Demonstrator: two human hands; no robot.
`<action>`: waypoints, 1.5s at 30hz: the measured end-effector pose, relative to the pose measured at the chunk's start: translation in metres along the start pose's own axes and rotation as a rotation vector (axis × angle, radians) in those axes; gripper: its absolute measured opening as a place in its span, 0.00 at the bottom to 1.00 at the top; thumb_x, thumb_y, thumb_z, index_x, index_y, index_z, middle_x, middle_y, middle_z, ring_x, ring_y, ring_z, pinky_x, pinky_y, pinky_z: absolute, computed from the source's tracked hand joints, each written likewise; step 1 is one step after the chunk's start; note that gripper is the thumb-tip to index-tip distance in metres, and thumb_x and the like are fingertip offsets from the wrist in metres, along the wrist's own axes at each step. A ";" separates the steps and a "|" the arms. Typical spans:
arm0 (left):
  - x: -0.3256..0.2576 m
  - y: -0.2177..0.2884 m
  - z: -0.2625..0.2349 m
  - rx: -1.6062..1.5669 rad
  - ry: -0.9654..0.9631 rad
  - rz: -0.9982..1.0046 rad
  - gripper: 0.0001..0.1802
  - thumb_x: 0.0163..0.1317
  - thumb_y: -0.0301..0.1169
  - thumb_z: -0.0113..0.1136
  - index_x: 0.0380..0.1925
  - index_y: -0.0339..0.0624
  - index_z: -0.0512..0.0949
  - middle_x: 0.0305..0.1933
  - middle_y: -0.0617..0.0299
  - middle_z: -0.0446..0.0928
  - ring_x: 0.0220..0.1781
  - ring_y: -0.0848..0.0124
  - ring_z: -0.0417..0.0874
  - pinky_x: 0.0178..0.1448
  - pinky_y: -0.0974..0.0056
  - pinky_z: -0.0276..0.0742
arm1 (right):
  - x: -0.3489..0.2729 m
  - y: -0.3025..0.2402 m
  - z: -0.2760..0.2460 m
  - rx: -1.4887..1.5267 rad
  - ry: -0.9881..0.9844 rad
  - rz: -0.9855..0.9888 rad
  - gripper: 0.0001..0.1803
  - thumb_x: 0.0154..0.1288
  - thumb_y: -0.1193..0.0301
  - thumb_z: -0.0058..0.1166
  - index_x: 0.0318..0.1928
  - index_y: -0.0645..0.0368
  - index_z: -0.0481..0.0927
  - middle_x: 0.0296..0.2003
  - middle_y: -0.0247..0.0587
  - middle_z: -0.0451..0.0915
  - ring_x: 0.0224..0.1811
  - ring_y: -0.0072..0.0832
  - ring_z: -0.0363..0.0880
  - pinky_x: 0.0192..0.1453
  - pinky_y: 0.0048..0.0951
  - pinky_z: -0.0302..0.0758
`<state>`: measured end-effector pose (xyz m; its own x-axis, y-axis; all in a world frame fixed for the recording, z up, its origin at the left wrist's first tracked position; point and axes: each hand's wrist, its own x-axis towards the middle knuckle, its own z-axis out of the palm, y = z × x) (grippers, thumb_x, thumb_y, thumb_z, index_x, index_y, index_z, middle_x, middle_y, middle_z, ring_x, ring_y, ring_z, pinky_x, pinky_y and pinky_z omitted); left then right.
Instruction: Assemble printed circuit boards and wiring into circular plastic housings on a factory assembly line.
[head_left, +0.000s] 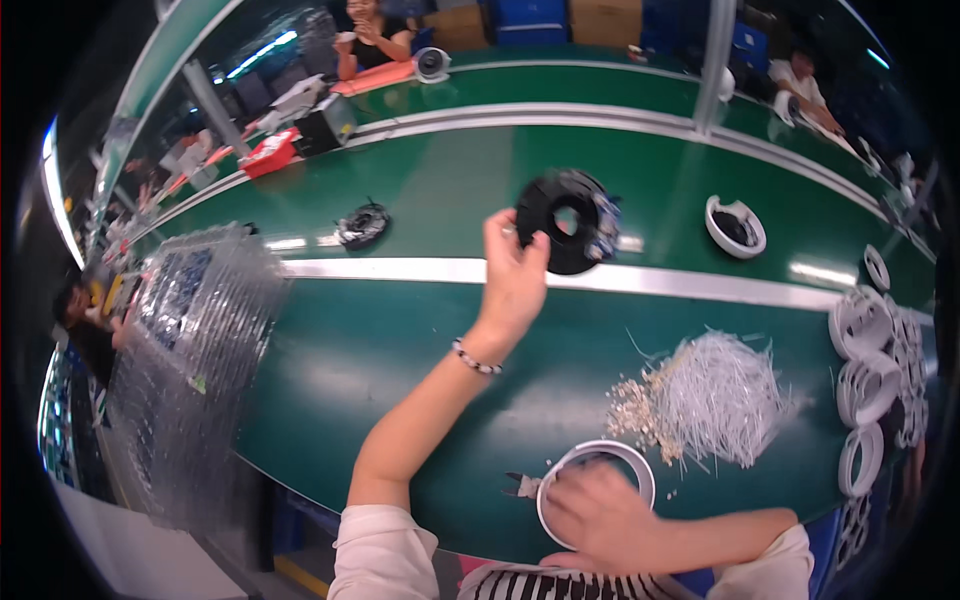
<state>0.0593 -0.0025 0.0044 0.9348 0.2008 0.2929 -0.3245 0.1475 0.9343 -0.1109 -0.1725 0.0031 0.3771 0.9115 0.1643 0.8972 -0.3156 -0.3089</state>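
My left hand (515, 270) reaches out over the white rail and grips a black ring-shaped part (545, 222) by its left edge, thumb in front. Blue-and-silver pieces (606, 228) show on that part's right side. Close to my body, my right hand (600, 505) is over a white round ring (646, 470), its fingers inside the rim and smeared by motion. Whether they grip anything is hidden. Beside the ring's left edge lies a small pair of cutters (522, 486), its handles out of sight.
White strips (725, 400) and small beige bits (640, 410) are heaped at right. White rings (865, 390) stack along the right edge, clear plastic trays (200, 340) at left. Across the rail are another black part (363, 226) and a white housing (736, 228). People sit beyond.
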 end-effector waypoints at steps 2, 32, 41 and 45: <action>0.002 0.000 -0.006 -0.109 0.000 0.037 0.19 0.62 0.22 0.43 0.51 0.35 0.51 0.47 0.51 0.68 0.45 0.73 0.71 0.49 0.70 0.69 | 0.010 0.003 -0.035 -0.072 -0.252 0.178 0.52 0.33 0.46 0.64 0.58 0.59 0.59 0.61 0.56 0.50 0.62 0.53 0.49 0.58 0.56 0.54; -0.037 0.008 0.022 -0.818 -0.606 -0.765 0.43 0.57 0.64 0.28 0.58 0.37 0.58 0.55 0.48 0.64 0.57 0.55 0.67 0.59 0.51 0.65 | 0.017 0.105 -0.030 0.511 0.909 0.451 0.63 0.30 0.54 0.72 0.61 0.69 0.46 0.56 0.60 0.54 0.61 0.45 0.54 0.63 0.38 0.55; -0.047 0.005 0.032 -0.853 -0.459 -0.633 0.29 0.62 0.49 0.31 0.50 0.38 0.66 0.49 0.52 0.70 0.50 0.61 0.72 0.52 0.56 0.73 | 0.019 0.092 -0.032 0.316 0.907 0.394 0.61 0.28 0.55 0.72 0.60 0.67 0.50 0.58 0.63 0.53 0.61 0.51 0.52 0.61 0.43 0.56; -0.054 0.001 0.035 -0.813 -0.414 -0.596 0.28 0.63 0.47 0.28 0.48 0.37 0.69 0.46 0.54 0.72 0.46 0.66 0.75 0.51 0.62 0.73 | 0.021 0.093 -0.024 0.125 0.858 0.393 0.59 0.27 0.56 0.71 0.60 0.65 0.52 0.60 0.64 0.50 0.60 0.57 0.51 0.60 0.48 0.54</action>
<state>0.0138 -0.0471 -0.0038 0.9001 -0.4349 0.0256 0.3410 0.7400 0.5798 -0.0139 -0.1886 0.0005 0.7312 0.2257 0.6437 0.6579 -0.4824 -0.5783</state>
